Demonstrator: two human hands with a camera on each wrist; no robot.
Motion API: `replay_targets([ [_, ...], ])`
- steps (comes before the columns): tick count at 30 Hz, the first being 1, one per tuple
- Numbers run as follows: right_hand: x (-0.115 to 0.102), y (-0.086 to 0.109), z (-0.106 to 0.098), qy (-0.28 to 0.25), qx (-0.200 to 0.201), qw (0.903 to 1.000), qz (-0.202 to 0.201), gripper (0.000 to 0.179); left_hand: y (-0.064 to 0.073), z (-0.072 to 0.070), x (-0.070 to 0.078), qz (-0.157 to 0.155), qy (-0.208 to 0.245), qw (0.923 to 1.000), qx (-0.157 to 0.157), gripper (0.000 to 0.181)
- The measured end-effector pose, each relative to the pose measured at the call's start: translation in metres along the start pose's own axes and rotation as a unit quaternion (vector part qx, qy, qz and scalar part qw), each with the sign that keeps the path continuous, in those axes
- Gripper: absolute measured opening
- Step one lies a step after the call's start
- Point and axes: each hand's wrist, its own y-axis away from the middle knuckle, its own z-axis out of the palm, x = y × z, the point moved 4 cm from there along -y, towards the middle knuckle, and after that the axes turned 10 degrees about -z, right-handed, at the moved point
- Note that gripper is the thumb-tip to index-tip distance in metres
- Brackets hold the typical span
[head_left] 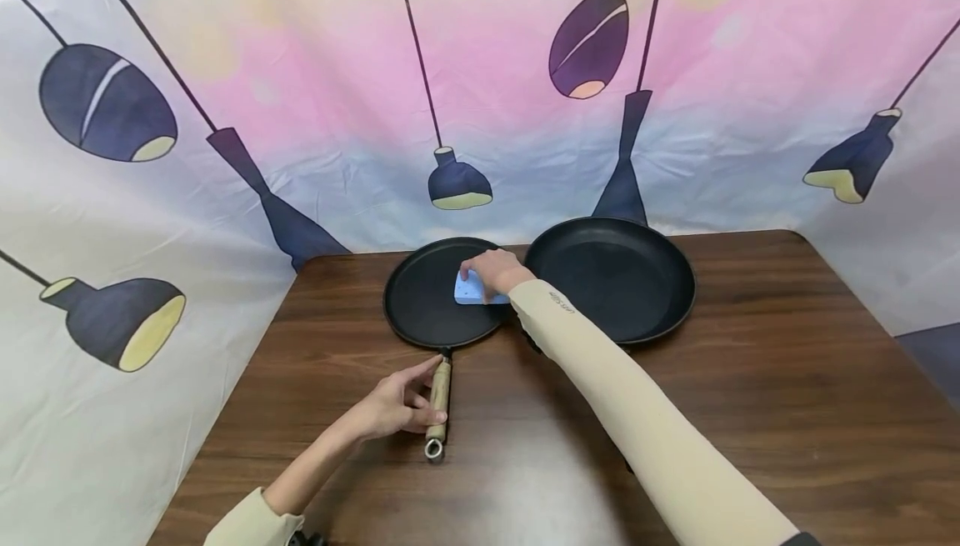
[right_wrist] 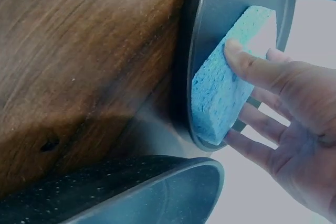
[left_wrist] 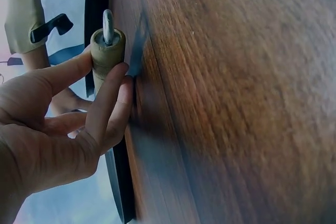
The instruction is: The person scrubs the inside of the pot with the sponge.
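Blue sponge (head_left: 471, 289), lying on the flat black pan (head_left: 418, 296), right of its middle, held between the thumb and fingers of our right hand (head_left: 496, 270). Apart from it, our left hand (head_left: 396, 403) grips the pan's wooden handle (head_left: 440, 388), thumb on one side, fingers on the other. A deeper pan (head_left: 609, 281) sits just beside, to the right. To wipe well, we judge, we should press the sponge evenly, sweep right to the edge, and steady the handle against turning.

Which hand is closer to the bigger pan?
Right. The right hand holds the sponge just left of the bigger pan; the left hand is farther off, at the wooden handle.
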Motion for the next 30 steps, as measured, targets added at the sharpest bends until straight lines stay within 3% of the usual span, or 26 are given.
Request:
replay_targets([
  [8, 0.007, 0.009, 0.005, 0.038, -0.006, 0.9993, 0.000, 0.061, -0.003, 0.009, 0.003, 0.008, 0.002, 0.9996, -0.026, 0.093],
  [14, -0.007, 0.010, 0.010, 0.067, 0.009, 0.9970, -0.037, 0.063, -0.001, -0.001, -0.001, -0.004, 0.003, 0.9997, -0.022, 0.093],
  [19, -0.020, 0.015, 0.016, 0.095, -0.028, 0.9934, -0.057, 0.060, 0.005, -0.010, -0.004, -0.008, -0.003, 0.9997, -0.022, 0.093],
  [23, -0.025, 0.019, 0.017, 0.098, -0.058, 0.9913, -0.066, 0.062, 0.006, -0.010, -0.004, -0.009, -0.003, 0.9996, -0.026, 0.093],
  [30, -0.031, 0.021, 0.019, 0.061, -0.044, 0.9947, -0.070, 0.066, 0.004, -0.004, -0.003, 0.008, 0.005, 0.9999, -0.008, 0.092],
])
